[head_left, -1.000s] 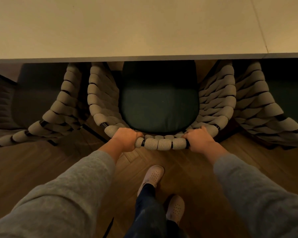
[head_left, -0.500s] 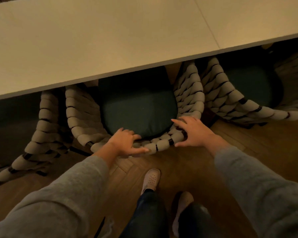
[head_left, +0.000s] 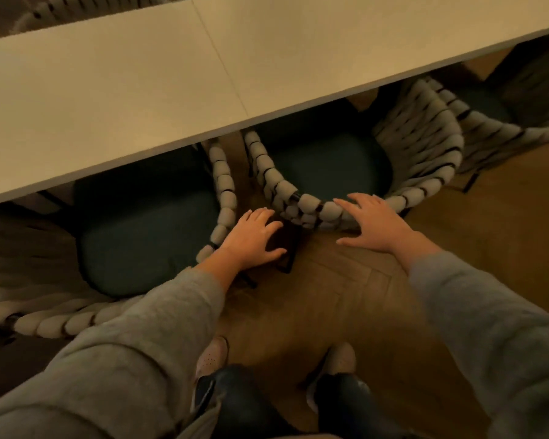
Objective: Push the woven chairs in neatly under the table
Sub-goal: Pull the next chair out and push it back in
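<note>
Nearest the camera, two pale shoes [head_left: 212, 356] stand on the wooden floor [head_left: 330, 296], well back from the table's near edge, and grey sleeves [head_left: 146, 337] reach forward toward that edge.

The left hand [head_left: 254, 239] is open, with its fingers spread and holding nothing. It sits over the gap between two chairs, above a dark chair leg and just beside the arm end of the left woven chair [head_left: 225, 185]. Whether it touches either chair cannot be told.

The right hand [head_left: 374, 223] is also open, palm down and fingers straight. Its fingertips lie over the back rim of the middle woven chair [head_left: 425, 160], and its thumb points toward the left hand.

Both chairs have dark green cushions [head_left: 330, 172]. The middle chair's seat is partly under the table [head_left: 140, 90], with its curved back outside the near edge. The left chair stands further out from that edge, so most of its cushion shows. A third woven chair [head_left: 488, 122] sits beyond the middle one along the same edge, tucked further under.
</note>
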